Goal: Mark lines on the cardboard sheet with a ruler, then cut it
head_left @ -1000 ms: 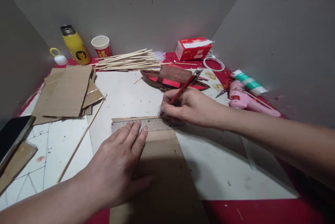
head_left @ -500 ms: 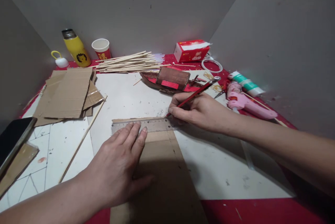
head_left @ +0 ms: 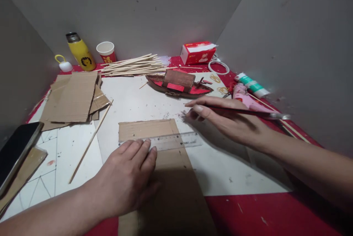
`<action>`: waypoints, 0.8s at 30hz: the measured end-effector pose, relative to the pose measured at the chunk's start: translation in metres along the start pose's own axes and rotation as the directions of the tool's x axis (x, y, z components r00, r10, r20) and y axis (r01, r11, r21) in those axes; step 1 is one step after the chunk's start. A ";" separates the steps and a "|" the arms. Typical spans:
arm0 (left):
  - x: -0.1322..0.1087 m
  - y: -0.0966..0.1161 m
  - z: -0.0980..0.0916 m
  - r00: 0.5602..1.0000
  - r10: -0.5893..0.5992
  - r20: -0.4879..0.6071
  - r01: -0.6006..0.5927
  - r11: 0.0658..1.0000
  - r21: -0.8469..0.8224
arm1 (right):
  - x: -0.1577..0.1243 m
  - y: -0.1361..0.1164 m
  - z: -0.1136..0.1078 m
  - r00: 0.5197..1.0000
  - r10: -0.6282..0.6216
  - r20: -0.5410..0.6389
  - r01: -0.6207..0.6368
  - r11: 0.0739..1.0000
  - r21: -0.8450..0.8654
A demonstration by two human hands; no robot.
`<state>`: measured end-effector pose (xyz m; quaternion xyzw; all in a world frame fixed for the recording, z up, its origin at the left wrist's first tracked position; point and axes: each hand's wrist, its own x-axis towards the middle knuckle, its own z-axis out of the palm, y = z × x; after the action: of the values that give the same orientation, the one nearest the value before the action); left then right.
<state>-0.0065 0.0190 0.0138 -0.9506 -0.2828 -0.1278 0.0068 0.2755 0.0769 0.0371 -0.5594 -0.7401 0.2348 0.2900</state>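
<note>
A clear plastic ruler (head_left: 190, 140) lies across a long piece of brown cardboard (head_left: 171, 177), a little below its far edge. My left hand (head_left: 125, 173) rests on the ruler's left part, its fingers stretched out flat and pressing from above. Between thumb and fingers my right hand (head_left: 231, 122) has a dark red pencil (head_left: 242, 111), tilted almost level, its back end pointing right. That hand hovers over white paper (head_left: 220, 170), apart from both cardboard and ruler. Just beyond it sits a small brown model boat (head_left: 179, 83) with red inside and a curved roof.
Stacked cardboard pieces (head_left: 74, 96) and a thin wooden stick (head_left: 91, 142) lie left, near a phone (head_left: 19, 151). Along the back are a yellow bottle (head_left: 82, 54), a paper cup (head_left: 106, 52), wooden sticks (head_left: 135, 66) and a tissue pack (head_left: 198, 54). A pink glue gun (head_left: 245, 98) lies right.
The ruler has slid toward me under my left hand, baring a strip of cardboard beyond it. My right hand has lifted the pencil off the ruler's edge, moved right and tipped it back.
</note>
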 end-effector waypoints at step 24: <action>0.010 -0.045 -0.015 0.611 -0.662 0.434 0.391 -0.225 -0.893 | -0.042 0.011 0.016 0.983 -0.142 0.119 0.147 0.988 -0.036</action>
<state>-0.0261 0.0605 0.0283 -0.4536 -0.4968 -0.3649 -0.6437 0.2808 0.0385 0.0110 -0.4958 -0.7996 0.2286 0.2502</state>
